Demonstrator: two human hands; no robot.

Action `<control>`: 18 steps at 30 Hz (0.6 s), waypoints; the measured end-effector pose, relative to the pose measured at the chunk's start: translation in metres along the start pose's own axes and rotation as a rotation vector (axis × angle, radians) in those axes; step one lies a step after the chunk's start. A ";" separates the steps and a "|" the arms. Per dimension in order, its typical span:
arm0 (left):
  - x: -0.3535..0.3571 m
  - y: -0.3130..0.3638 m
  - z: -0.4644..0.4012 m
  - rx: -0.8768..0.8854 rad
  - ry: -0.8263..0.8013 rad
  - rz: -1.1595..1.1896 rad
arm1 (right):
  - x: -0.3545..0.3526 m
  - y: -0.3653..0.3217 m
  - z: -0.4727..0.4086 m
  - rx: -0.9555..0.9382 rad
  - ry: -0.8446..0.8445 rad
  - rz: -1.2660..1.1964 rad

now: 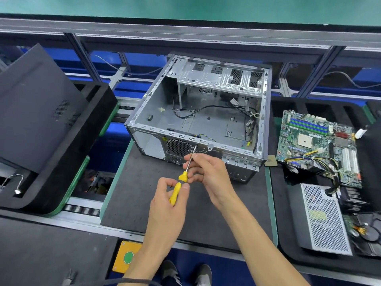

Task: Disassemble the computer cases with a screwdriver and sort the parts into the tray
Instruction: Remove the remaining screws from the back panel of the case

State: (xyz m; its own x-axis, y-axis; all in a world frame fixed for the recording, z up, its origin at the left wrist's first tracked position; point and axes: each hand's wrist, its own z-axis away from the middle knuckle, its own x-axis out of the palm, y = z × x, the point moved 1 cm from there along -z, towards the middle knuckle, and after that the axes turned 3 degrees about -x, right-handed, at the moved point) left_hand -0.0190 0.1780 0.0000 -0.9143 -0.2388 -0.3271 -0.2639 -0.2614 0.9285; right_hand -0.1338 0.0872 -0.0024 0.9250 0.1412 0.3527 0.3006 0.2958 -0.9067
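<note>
Sitting on a dark mat along a conveyor line, the opened computer case lies emptied. The left hand grips the yellow screwdriver handle; the right hand pinches its shaft, tip at the case's rear edge. Rightward, a black tray holds a motherboard and a power supply.

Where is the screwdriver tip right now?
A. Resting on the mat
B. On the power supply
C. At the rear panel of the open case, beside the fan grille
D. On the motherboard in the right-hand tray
C: the screwdriver, held in both hands, meets the case rear panel by the fan grille.
</note>
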 end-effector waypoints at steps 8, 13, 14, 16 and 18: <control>-0.006 0.005 0.004 0.405 0.238 -0.566 | -0.014 -0.046 0.013 -0.445 0.235 0.919; -0.004 0.010 0.001 -0.317 -0.163 0.481 | -0.017 -0.095 -0.037 -0.555 -0.140 1.337; -0.006 0.012 -0.001 -0.534 -0.278 0.808 | -0.017 -0.094 -0.046 -0.402 -0.266 1.408; -0.008 0.016 -0.001 -0.825 -0.427 1.309 | -0.019 -0.087 -0.055 -0.274 -0.360 1.391; -0.007 0.022 0.003 -0.849 -0.469 1.389 | -0.023 -0.084 -0.056 -0.271 -0.368 1.303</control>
State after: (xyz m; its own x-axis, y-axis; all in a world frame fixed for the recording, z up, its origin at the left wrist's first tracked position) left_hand -0.0195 0.1762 0.0229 -0.3440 -0.4660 0.8152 0.8424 -0.5367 0.0487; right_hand -0.1676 0.0060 0.0530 0.4689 0.4228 -0.7755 -0.6518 -0.4269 -0.6268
